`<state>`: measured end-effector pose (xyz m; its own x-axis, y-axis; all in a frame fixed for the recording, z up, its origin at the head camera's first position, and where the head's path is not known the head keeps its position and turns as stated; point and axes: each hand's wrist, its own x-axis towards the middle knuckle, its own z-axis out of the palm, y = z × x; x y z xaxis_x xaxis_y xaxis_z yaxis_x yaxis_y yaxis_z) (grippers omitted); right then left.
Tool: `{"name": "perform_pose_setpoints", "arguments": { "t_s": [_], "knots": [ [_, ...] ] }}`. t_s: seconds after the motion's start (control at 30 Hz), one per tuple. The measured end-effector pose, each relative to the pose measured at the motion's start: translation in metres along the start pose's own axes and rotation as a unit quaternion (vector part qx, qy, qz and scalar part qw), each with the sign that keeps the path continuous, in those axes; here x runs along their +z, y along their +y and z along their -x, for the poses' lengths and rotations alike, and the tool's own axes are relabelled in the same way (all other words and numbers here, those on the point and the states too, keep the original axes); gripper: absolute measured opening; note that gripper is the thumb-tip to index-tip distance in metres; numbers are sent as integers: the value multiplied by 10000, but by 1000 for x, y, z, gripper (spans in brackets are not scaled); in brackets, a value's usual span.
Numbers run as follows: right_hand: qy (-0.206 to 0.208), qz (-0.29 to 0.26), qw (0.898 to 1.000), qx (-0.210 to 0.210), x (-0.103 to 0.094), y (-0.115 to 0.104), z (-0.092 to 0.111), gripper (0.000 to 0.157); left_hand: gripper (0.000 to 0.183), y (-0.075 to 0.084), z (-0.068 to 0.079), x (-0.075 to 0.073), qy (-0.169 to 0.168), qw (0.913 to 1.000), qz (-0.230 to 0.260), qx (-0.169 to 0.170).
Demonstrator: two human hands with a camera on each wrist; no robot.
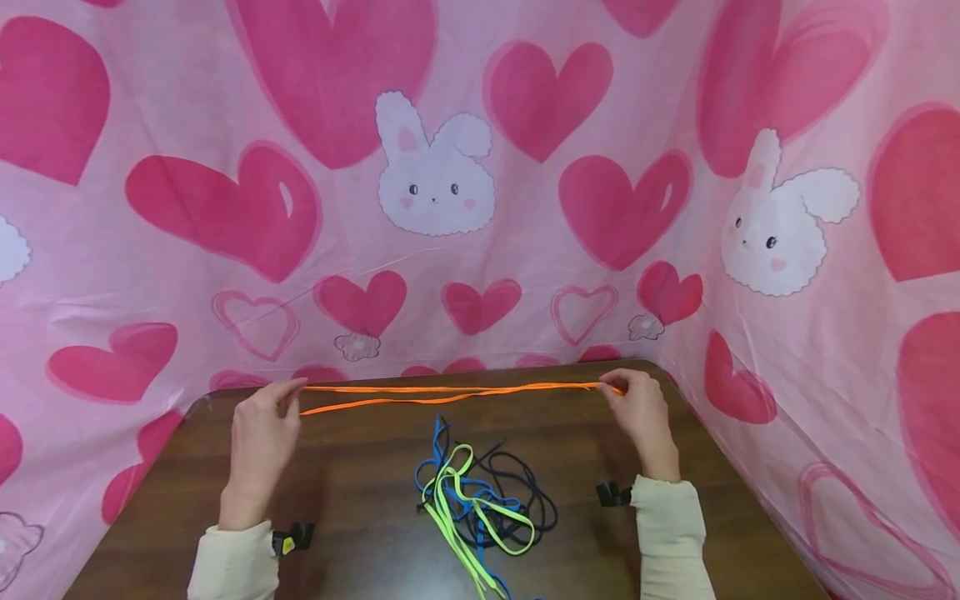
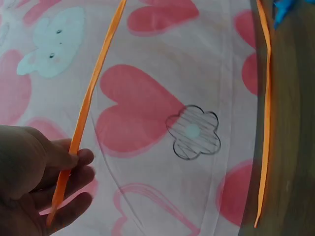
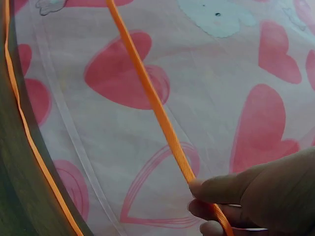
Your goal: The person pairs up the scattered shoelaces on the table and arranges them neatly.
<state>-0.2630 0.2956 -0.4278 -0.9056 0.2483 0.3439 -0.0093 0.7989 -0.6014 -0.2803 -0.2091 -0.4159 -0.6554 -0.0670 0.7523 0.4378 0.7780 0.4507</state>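
A flat orange shoelace [image 1: 390,389] stretches nearly straight between the two hands above the far part of the table. At its left end, my left hand [image 1: 262,433] pinches it between thumb and fingers, with a short tail crossing the fingers in the left wrist view. My right hand [image 3: 261,196] pinches the other end, and a bit of lace passes below the fingertips. A second orange strand [image 2: 267,123] runs lower, crosses the first in the head view, and ends free near the left hand. Whether it is the same lace, I cannot tell.
Nearer on the brown table [image 1: 360,500] lies a loose tangle of laces: neon yellow-green [image 1: 444,521], blue [image 1: 437,433] and black [image 1: 553,508]. Pink fabric [image 1: 525,225] with hearts and rabbits hangs behind and beside the table. Black straps [image 1: 613,494] sit at the wrists.
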Motion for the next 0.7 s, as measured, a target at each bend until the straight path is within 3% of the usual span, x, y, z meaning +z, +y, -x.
{"name": "perform_pose_setpoints", "arguments": {
  "t_s": [0.1, 0.37, 0.57, 0.7],
  "knots": [
    [-48, 73, 9999, 115, 0, 0, 0, 17, 18, -8, 0, -5, -172, 9997, -156, 29],
    [-191, 114, 9997, -79, 5, 5, -4, 15, 20, -32, 1, -14, -559, 9978, -365, 26],
    [-321, 262, 9991, 87, 12, 10, -4, 13, 27, -52, 3, -8, -802, 9948, -337, 533],
    [-375, 404, 9982, 221, 16, 12, -7, 12, 18, -69, 4, -1, -1116, 9913, -424, 563]
  ]
}}
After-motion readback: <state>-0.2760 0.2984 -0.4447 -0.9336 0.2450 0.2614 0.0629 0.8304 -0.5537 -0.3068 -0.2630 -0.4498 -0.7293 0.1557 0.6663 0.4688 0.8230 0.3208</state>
